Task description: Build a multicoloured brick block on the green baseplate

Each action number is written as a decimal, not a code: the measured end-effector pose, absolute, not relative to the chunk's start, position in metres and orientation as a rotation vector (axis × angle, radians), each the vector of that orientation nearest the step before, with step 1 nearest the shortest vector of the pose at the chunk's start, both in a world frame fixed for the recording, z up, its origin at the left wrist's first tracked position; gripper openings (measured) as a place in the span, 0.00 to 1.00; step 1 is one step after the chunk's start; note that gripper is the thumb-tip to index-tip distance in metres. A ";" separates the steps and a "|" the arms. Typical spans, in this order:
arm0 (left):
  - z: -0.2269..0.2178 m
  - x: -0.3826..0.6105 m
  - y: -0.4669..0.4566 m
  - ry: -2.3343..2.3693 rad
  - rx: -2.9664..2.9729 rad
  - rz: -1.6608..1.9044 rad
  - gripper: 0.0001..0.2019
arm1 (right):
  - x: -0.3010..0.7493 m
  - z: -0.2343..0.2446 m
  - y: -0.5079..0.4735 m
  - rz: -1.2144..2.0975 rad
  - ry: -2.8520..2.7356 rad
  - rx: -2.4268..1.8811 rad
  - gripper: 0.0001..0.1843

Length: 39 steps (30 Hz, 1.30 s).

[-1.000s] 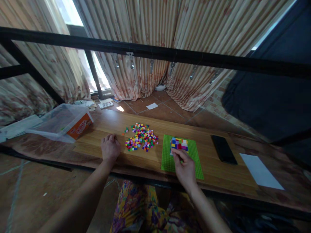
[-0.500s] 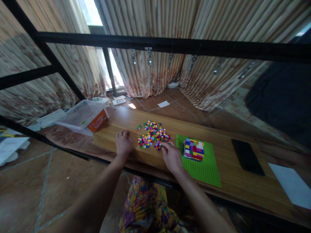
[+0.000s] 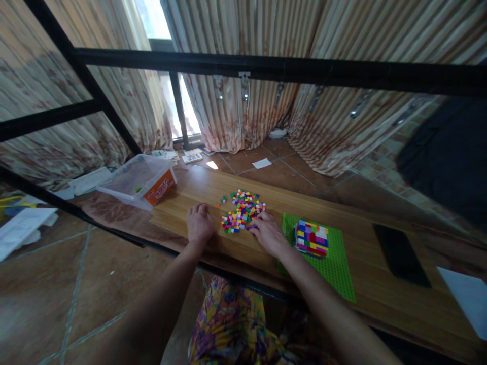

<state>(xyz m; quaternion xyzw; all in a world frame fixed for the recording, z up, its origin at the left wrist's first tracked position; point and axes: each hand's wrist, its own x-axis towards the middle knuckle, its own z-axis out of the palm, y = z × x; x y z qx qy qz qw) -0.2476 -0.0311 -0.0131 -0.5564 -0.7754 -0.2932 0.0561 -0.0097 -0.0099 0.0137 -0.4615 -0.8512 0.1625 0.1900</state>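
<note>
Dim, backlit through the window (image 3: 154, 20)
Glaring between striped curtains (image 3: 243, 35), faintly reflected on the wooden tabletop (image 3: 201, 185); stretched toward edges (soft on loose toy bricks (image 3: 242, 213)).

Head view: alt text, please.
The right hand is at a pile of loose, colourful bricks on a wooden tabletop; the left hand rests left of the pile. Farther right, a brick block sits on a green baseplate.

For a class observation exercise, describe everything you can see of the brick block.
The brick block is a squat, box-shaped stack of small, plastic-looking bricks in red, yellow, blue, white and purple, laid in layers. It sits flat on the far half of the green baseplate, the only thing seen touching it; the right hand is apart from it. Finer detail is too small to make out.
</note>
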 end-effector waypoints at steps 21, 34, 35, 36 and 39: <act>-0.016 -0.249 -0.031 -2.344 -1.688 -0.892 0.15 | 0.010 0.013 -0.024 0.474 -2.358 -1.167 0.07; 0.006 -0.241 -0.046 -2.403 -1.483 -1.401 0.15 | 0.009 0.038 -0.050 0.730 -2.034 -1.108 0.08; 0.013 -0.233 -0.053 -2.393 -1.445 -1.536 0.15 | 0.010 0.043 -0.055 0.772 -1.961 -1.100 0.08; 0.020 -0.222 -0.061 -2.381 -1.414 -1.709 0.15 | 0.011 0.047 -0.061 0.813 -1.889 -1.088 0.07; 0.037 -0.178 -0.087 -2.373 -1.675 -2.267 0.15 | 0.015 0.056 -0.074 0.917 -1.723 -1.044 0.07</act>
